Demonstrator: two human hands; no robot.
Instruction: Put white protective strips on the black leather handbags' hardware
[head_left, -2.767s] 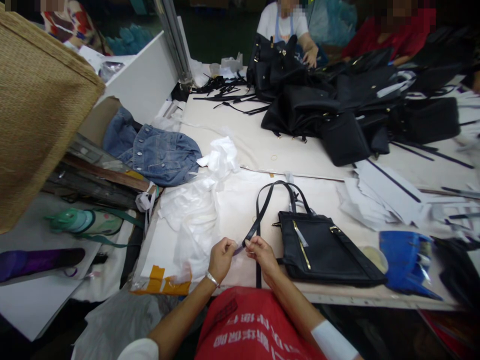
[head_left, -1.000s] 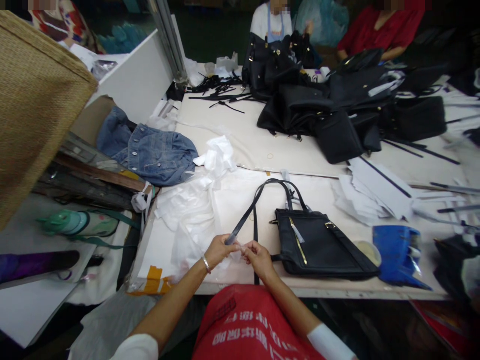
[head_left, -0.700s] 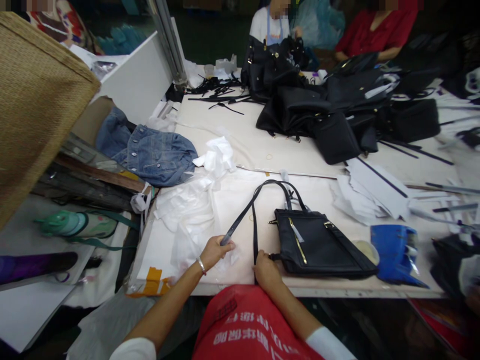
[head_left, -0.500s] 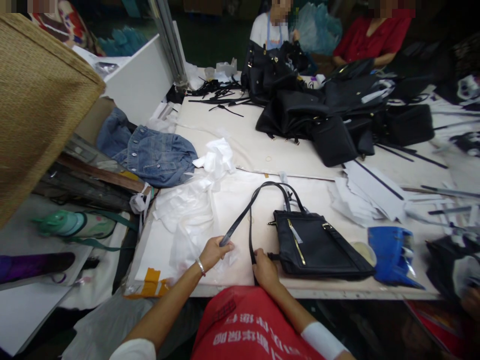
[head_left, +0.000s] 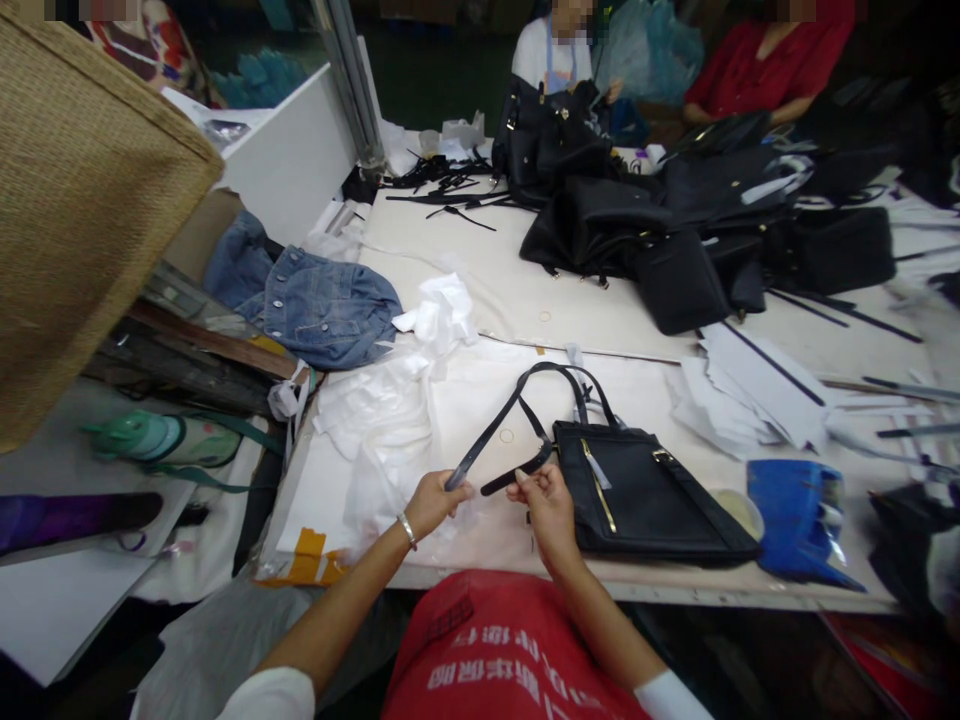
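Note:
A black handbag (head_left: 637, 500) with gold zip and buckle lies on the white table in front of me, its two handles pointing away. My left hand (head_left: 439, 503) is closed around a long black strap (head_left: 487, 435), gripping a greyish, seemingly wrapped part of it. From there the strap loops up beside the handles and back down. My right hand (head_left: 546, 505) pinches the strap near its free, rounded end, just left of the bag. That end points toward my left hand.
White tissue paper (head_left: 375, 420) and a denim garment (head_left: 322, 305) lie to the left. Black bags (head_left: 600, 225) are piled at the back, where two people stand. White sheets (head_left: 750, 390) and a blue packet (head_left: 795, 515) sit on the right. A green bottle (head_left: 165, 438) is at far left.
My right hand has come up from the table's front edge, raising the strap's free end, which now shows to its left. My left hand keeps its grip. The view has shifted slightly.

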